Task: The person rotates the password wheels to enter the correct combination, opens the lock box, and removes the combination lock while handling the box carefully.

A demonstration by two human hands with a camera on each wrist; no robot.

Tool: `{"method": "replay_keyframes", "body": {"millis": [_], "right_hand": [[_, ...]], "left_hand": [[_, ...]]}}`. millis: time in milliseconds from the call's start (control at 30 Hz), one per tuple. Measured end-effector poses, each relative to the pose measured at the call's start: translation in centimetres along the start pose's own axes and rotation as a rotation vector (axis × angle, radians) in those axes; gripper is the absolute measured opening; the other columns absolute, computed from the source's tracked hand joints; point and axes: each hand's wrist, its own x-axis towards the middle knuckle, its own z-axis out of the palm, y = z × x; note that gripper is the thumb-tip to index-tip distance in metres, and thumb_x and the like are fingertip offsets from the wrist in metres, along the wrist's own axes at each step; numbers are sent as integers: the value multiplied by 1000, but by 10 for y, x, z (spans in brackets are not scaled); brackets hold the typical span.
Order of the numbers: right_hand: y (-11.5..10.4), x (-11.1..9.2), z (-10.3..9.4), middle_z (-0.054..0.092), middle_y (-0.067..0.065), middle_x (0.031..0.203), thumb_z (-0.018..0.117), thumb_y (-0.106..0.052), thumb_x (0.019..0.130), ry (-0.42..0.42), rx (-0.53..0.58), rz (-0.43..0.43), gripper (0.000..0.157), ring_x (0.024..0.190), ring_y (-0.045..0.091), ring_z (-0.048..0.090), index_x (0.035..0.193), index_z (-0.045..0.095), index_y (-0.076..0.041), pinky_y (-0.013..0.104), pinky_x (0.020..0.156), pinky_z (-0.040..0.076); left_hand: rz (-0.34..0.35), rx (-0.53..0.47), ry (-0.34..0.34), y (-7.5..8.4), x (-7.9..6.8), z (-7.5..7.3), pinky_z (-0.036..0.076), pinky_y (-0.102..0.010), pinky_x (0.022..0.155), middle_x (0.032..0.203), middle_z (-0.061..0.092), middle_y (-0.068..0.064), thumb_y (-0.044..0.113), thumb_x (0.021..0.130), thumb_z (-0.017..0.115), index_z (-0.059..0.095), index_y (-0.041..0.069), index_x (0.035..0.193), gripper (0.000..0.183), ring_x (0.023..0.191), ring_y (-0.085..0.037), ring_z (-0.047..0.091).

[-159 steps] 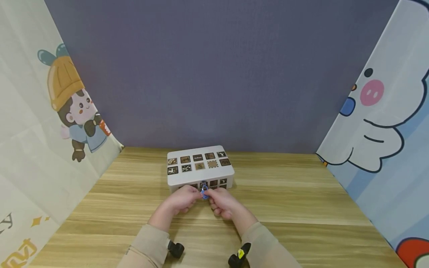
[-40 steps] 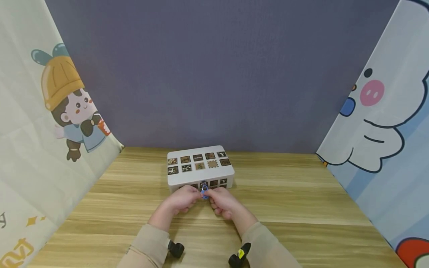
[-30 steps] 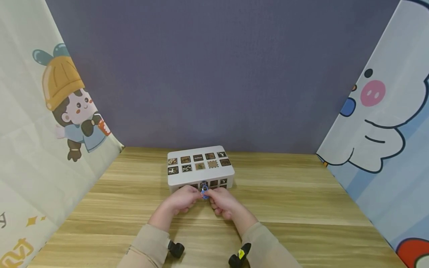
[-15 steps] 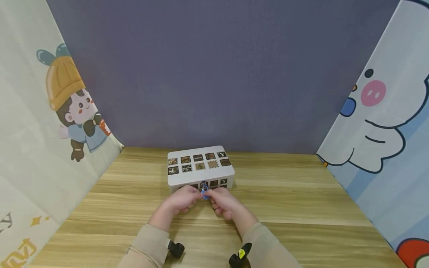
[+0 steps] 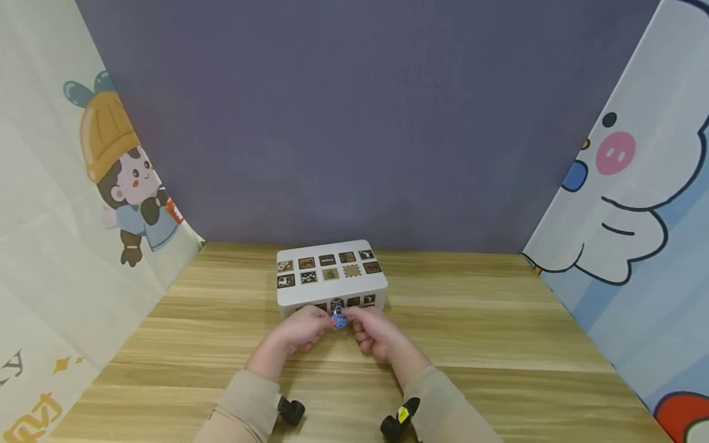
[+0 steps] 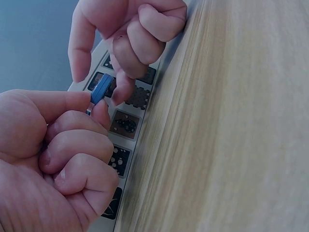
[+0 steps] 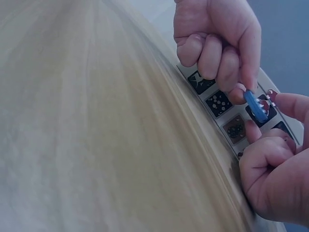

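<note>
Both hands meet at the front side of the printed tin box, which stands near the far edge of the wooden table. From the head view, the small blue padlock is at the middle of this side, just below the latch, between the left hand and the right hand. Left wrist view: left thumb and index finger pinch the padlock, so this hand is nearer. Right wrist view: its long axis slants, roughly along the box's front; right thumb and index finger are parted around it, contact uncertain, the other fingers curled.
</note>
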Motion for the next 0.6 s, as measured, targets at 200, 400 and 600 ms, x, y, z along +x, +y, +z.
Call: {"method": "replay_keyframes", "body": {"millis": [200, 400, 600], "right_hand": [[-4, 0, -4, 34, -11, 56, 68, -32, 93, -9, 25, 4, 24, 47, 4, 25, 81, 67, -11, 18, 42, 20], [-6, -1, -7, 34, -11, 57, 67, -30, 94, -15, 50, 7, 21, 46, 3, 26, 85, 68, -11, 17, 41, 20], [-5, 0, -8, 33, -11, 57, 65, -29, 95, -13, 55, -1, 21, 46, 2, 25, 88, 69, -9, 17, 40, 20]], "left_hand": [[-4, 15, 8, 1, -1, -1, 24, -19, 39, 54, 35, 8, 14, 99, 56, 67, -7, 99, 24, 43, -5, 25], [-10, 15, 1, 2, -1, -2, 24, -18, 39, 54, 35, 8, 15, 100, 56, 67, -6, 100, 24, 43, -5, 25], [-11, 16, 3, 0, -1, -2, 24, -18, 39, 55, 34, 8, 15, 100, 56, 68, -6, 104, 25, 43, -5, 25]]}}
